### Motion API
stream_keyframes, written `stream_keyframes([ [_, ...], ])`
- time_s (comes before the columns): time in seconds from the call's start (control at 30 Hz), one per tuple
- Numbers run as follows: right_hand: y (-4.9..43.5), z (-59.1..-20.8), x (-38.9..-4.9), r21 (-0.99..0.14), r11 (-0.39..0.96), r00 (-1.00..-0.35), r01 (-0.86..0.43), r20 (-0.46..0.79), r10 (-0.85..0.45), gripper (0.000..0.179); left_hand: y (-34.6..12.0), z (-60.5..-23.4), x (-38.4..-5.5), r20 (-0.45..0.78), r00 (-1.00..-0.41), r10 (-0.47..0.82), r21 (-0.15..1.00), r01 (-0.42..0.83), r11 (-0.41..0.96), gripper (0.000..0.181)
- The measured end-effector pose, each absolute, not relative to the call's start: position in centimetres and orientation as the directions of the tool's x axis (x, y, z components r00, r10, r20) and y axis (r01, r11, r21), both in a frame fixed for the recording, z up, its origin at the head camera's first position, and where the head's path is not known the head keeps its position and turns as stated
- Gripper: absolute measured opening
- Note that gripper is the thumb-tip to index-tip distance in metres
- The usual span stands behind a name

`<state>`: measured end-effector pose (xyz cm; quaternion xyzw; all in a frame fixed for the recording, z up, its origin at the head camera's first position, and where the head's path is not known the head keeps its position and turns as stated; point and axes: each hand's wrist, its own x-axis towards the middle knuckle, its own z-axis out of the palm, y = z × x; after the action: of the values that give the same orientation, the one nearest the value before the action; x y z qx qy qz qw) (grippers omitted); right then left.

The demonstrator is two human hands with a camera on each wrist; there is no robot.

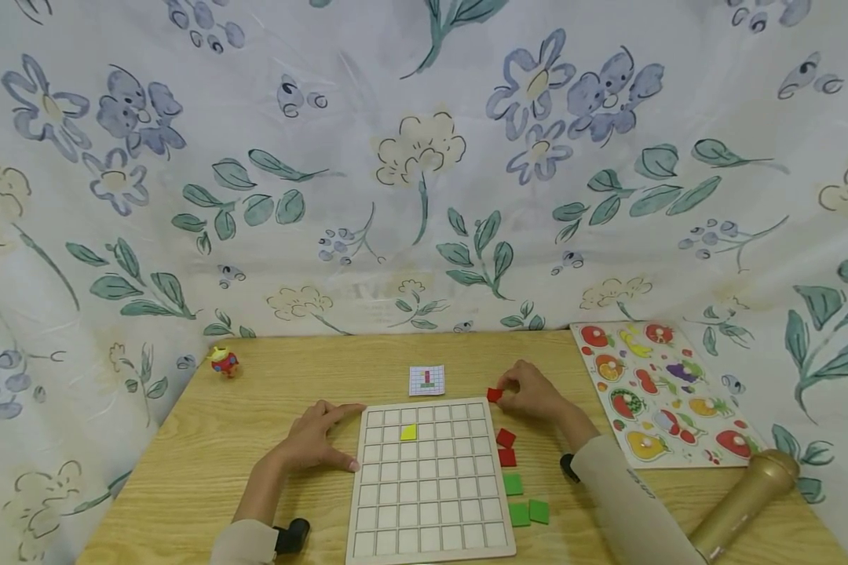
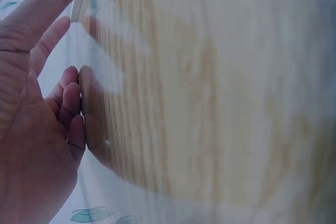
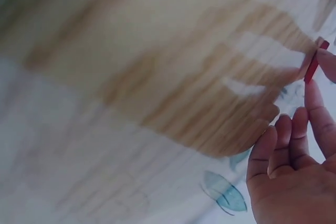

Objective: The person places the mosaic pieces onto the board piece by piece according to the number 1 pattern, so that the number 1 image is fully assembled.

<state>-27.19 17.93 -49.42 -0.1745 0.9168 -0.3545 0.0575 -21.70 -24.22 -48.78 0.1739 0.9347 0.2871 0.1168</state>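
Note:
A wooden grid board lies on the table, with one yellow tile in a square near its top left. My left hand is at the board's left edge, thumb and index finger spread and touching it. In the left wrist view, the other fingers of that hand rest on the tabletop. Beyond the board's top right corner, my right hand pinches a red tile between thumb and index finger. The right wrist view shows this red tile edge-on at the fingertips.
Red tiles and green tiles lie right of the board. A small card with a coloured grid pattern is above it. Farther right are a fruit picture board and a gold microphone. A small red toy stands far left.

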Motion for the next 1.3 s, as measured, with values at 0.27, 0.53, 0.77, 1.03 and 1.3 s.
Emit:
stream_keyframes([
  [0.27,18.4,-49.3,-26.7,-0.712,0.664,-0.947,-0.229,0.006,-0.321,0.015,-24.1,-49.0,-21.7,-0.114,-0.914,0.389,0.571,0.26,0.779,0.095],
  [0.53,18.5,-49.0,-26.3,-0.735,0.637,-0.952,-0.232,0.038,-0.303,0.016,-24.2,-49.2,-21.9,-0.114,-0.916,0.386,0.574,0.256,0.778,0.096],
  [0.77,17.7,-48.5,-25.4,-0.77,0.583,-0.942,-0.259,0.066,-0.33,0.012,-24.2,-49.2,-21.8,-0.119,-0.918,0.379,0.582,0.245,0.776,0.097],
  [1.03,16.4,-48.3,-25.1,-0.77,0.582,-0.932,-0.262,0.045,-0.36,0.012,-24.3,-48.9,-21.7,-0.122,-0.918,0.378,0.589,0.24,0.772,0.097],
  [1.3,15.3,-47.8,-24.9,-0.775,0.567,-0.92,-0.277,0.044,-0.39,0.014,-24.3,-49.1,-21.7,-0.122,-0.915,0.384,0.595,0.242,0.766,0.096],
])
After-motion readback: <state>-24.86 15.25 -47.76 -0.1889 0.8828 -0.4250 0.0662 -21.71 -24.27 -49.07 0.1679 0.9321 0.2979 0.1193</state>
